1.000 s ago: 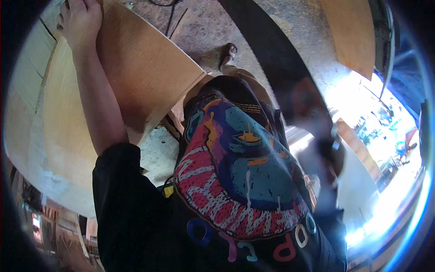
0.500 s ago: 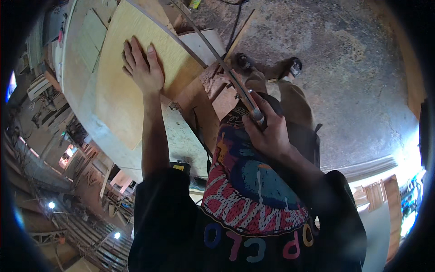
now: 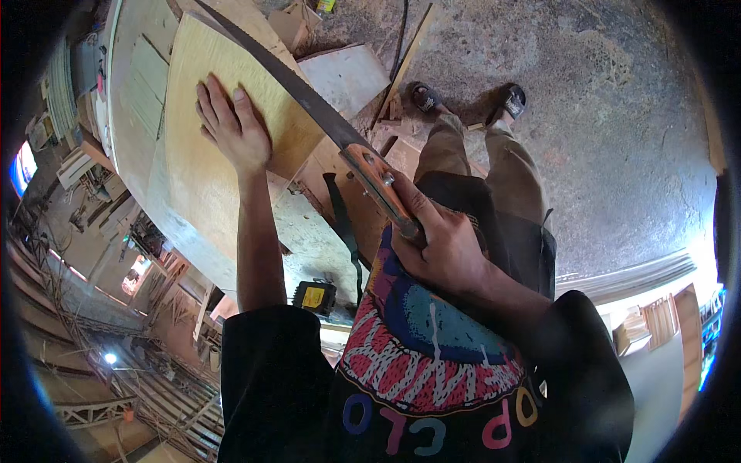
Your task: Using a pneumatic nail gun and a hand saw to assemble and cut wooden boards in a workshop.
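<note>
My left hand lies flat on a pale plywood sheet, its fingers stretched out and slightly spread. In front of my body, my right hand is closed around the wooden handle of a handsaw. The saw's long dark blade slants up and to the left along the right edge of the plywood, and its far end reaches the top of the picture. Whether the teeth touch the wood I cannot tell. The fingertips of my right hand are partly hidden behind the handle.
The plywood rests on a worn, pale work surface. A black and yellow tape measure and a dark strap lie near its edge. A white board and a thin wooden strip lie beyond, near my feet on the concrete floor.
The saw has swung left and turned, so the blade's broad side now shows along the plywood's edge. My right hand came slightly nearer my body. My left hand stays on the plywood.
</note>
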### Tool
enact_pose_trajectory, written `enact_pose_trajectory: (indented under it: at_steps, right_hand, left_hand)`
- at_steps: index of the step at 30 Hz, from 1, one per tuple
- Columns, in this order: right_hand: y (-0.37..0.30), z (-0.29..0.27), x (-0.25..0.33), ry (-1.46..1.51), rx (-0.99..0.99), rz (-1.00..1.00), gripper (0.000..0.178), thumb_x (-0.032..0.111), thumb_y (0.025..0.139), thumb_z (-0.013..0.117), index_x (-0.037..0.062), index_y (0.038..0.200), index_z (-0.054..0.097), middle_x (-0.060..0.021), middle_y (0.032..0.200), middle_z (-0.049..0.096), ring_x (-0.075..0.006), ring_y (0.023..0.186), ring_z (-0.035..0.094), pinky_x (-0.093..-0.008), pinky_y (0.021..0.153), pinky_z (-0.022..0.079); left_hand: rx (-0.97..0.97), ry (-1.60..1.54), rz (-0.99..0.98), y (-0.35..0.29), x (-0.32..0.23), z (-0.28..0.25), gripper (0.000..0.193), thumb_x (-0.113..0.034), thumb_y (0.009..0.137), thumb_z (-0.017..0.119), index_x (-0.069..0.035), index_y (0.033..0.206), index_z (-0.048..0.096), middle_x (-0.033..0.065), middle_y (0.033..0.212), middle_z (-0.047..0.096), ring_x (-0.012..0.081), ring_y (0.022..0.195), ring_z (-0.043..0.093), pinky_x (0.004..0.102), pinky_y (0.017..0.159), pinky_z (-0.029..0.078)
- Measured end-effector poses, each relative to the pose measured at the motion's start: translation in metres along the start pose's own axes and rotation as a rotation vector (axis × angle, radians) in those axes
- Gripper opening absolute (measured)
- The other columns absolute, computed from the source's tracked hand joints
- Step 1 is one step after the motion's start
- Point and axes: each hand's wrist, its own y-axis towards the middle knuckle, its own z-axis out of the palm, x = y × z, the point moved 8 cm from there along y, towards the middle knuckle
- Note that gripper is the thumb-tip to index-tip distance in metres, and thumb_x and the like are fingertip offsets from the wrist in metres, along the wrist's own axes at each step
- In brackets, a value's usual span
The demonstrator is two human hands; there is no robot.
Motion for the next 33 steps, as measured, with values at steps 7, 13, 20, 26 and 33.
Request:
enact_pose_trajectory:
  at_steps: [7, 13, 20, 26, 33]
  right_hand:
    - [0.004, -0.001, 0.0, 0.01, 0.01, 0.007, 0.066, 0.007, 0.077, 0.063, -0.0023, 0.138, 0.037, -0.0233, 0.097, 0.063, -0.0317, 0.08, 0.068, -0.0345, 0.068, 0.054]
    - [0.006, -0.009, -0.006, 0.049, 0.052, 0.095, 0.06, 0.009, 0.08, 0.061, -0.0018, 0.135, 0.041, -0.0236, 0.101, 0.064, -0.033, 0.087, 0.068, -0.0346, 0.073, 0.054]
    - [-0.005, -0.015, -0.004, 0.065, 0.046, 0.088, 0.056, 0.008, 0.081, 0.061, -0.0004, 0.133, 0.044, -0.0235, 0.102, 0.064, -0.0341, 0.09, 0.067, -0.0359, 0.076, 0.054]
    - [-0.022, -0.017, -0.007, -0.025, 0.153, 0.077, 0.076, 0.018, 0.079, 0.065, 0.0088, 0.144, 0.027, -0.0215, 0.098, 0.065, -0.0368, 0.079, 0.067, -0.0408, 0.068, 0.057]
    - [-0.024, -0.028, -0.006, -0.006, 0.097, 0.087, 0.075, 0.018, 0.079, 0.065, 0.0096, 0.144, 0.029, -0.024, 0.091, 0.065, -0.0363, 0.075, 0.067, -0.0418, 0.065, 0.056]
  left_hand:
    - [0.017, 0.025, -0.013, 0.001, -0.001, 0.001, 0.059, -0.044, 0.097, 0.036, -0.008, 0.144, 0.034, 0.0212, 0.15, 0.026, 0.0406, 0.137, 0.023, 0.0542, 0.11, 0.012]
    - [0.025, 0.031, 0.004, 0.001, 0.004, 0.003, 0.059, -0.045, 0.098, 0.035, -0.008, 0.144, 0.033, 0.021, 0.15, 0.026, 0.0403, 0.138, 0.022, 0.0551, 0.11, 0.012]
    - [0.045, 0.024, -0.035, 0.0, 0.003, 0.004, 0.06, -0.045, 0.098, 0.033, -0.008, 0.145, 0.032, 0.0209, 0.151, 0.024, 0.0423, 0.138, 0.02, 0.0548, 0.11, 0.01]
    - [0.053, 0.014, -0.035, 0.001, 0.0, 0.002, 0.06, -0.046, 0.098, 0.032, -0.007, 0.145, 0.032, 0.0212, 0.151, 0.024, 0.0429, 0.138, 0.019, 0.0547, 0.111, 0.009]
    - [0.06, 0.029, -0.036, 0.0, 0.004, 0.004, 0.06, -0.046, 0.098, 0.032, -0.007, 0.144, 0.032, 0.022, 0.151, 0.024, 0.0434, 0.138, 0.019, 0.0549, 0.11, 0.01]
